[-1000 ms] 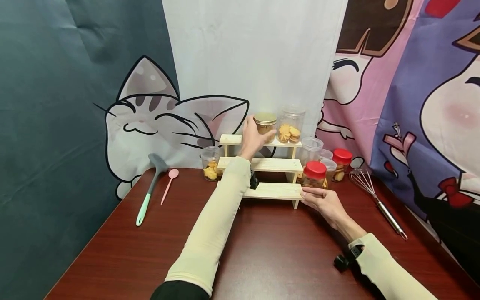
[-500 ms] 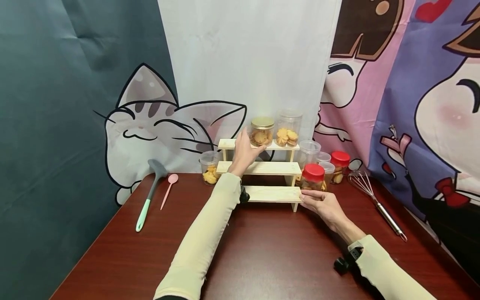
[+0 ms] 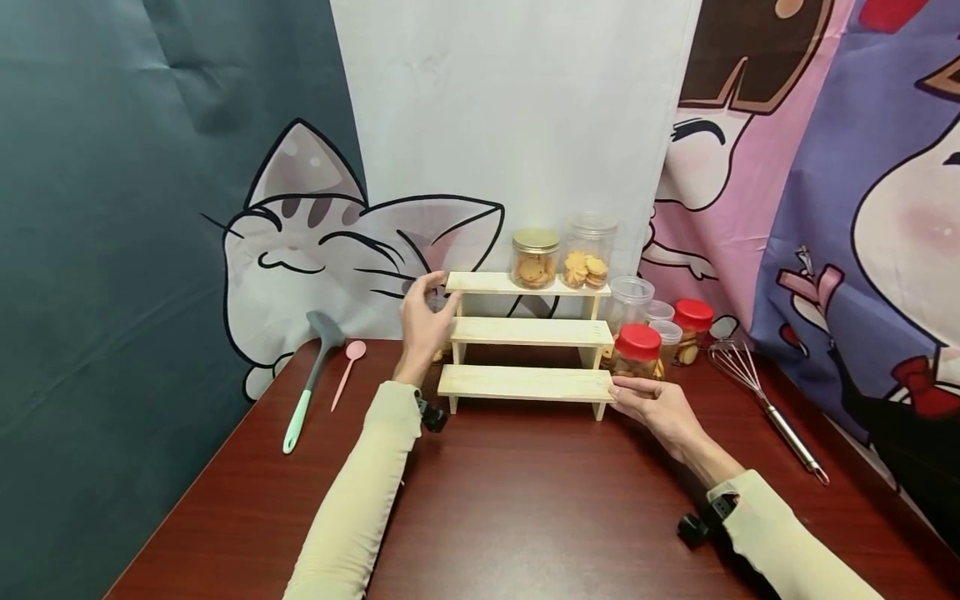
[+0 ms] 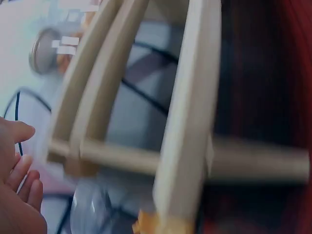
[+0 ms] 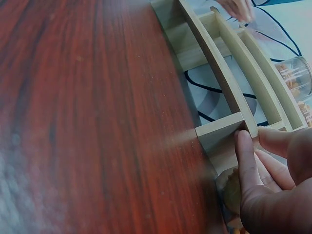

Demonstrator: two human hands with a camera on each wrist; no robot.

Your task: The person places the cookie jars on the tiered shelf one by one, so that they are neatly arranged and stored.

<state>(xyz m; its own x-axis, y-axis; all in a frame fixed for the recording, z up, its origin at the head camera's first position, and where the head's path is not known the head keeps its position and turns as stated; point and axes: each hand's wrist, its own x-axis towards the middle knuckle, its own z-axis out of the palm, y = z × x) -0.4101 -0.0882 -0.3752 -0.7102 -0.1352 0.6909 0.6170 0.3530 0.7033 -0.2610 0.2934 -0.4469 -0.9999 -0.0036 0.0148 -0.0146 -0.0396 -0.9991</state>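
A three-step wooden display stand [image 3: 525, 383] stands toward the back of the table. At its right end, my right hand [image 3: 663, 415] pinches the corner of the lowest step; the right wrist view has the thumb [image 5: 244, 151] against the wood. My left hand [image 3: 425, 329], fingers loosely bent and holding nothing, is beside the left end of the upper steps. On the top step, a gold-lidded cookie jar [image 3: 536, 265] sits left of a taller clear cookie jar [image 3: 589, 258]. Behind my left hand, a clear cookie container [image 4: 90, 209] is mostly hidden in the head view.
Right of the stand are red-lidded jars [image 3: 637, 350] and clear containers [image 3: 630, 298]. A whisk [image 3: 772, 412] lies at the table's right side. A grey and mint spatula [image 3: 309, 383] and a pink spoon [image 3: 348, 371] lie at the left. Printed cloth hangs behind.
My left hand has let go of the gold-lidded jar and moved left and down to the stand's left end. The jar stays on the top step. My right hand keeps its place on the stand.
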